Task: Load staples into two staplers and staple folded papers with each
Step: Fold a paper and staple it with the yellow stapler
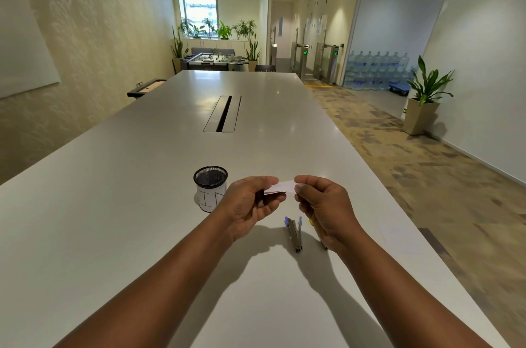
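Note:
Both hands hold a small folded white paper point(280, 187) above the white table point(142, 191). My left hand point(250, 204) pinches its left end and my right hand point(324, 205) pinches its right end. Below the paper a blue stapler point(294, 232) lies on the table with its top swung open. A second stapler with a yellow tip point(312, 223) lies just right of it, mostly hidden under my right hand.
A black mesh cup point(210, 187) with a white paper label stands left of my left hand. A white sheet point(398, 236) lies near the table's right edge. A cable slot point(223, 113) runs down the table's middle, farther away.

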Demonstrator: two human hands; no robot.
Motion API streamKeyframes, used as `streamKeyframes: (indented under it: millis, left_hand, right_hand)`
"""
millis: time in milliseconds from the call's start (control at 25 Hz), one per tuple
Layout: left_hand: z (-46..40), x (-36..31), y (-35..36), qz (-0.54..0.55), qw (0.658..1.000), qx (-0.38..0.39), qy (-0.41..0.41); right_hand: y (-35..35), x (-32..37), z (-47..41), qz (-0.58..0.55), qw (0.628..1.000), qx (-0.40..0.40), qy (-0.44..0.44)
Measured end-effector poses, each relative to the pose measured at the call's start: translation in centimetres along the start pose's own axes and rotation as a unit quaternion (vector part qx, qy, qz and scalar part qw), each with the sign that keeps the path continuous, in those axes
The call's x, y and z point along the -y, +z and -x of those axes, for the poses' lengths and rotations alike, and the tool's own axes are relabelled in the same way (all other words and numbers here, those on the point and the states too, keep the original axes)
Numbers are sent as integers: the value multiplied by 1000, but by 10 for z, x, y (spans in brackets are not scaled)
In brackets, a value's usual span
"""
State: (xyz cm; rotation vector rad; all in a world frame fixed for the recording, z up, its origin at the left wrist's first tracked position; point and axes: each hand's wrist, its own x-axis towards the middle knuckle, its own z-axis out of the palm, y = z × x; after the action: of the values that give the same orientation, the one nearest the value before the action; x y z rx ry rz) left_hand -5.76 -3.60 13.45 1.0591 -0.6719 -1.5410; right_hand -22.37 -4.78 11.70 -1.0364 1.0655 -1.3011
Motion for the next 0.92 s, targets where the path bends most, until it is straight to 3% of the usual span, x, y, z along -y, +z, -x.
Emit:
streamKeyframes:
  millis: [400,920]
  left_hand:
    - [-2,4,0,-46,997,-20,58]
    - [-2,-1,-4,-34,997,-35,53]
  right_hand:
    - [-3,1,0,-33,999,-8,11]
    - [-2,5,-3,-46,999,-2,28]
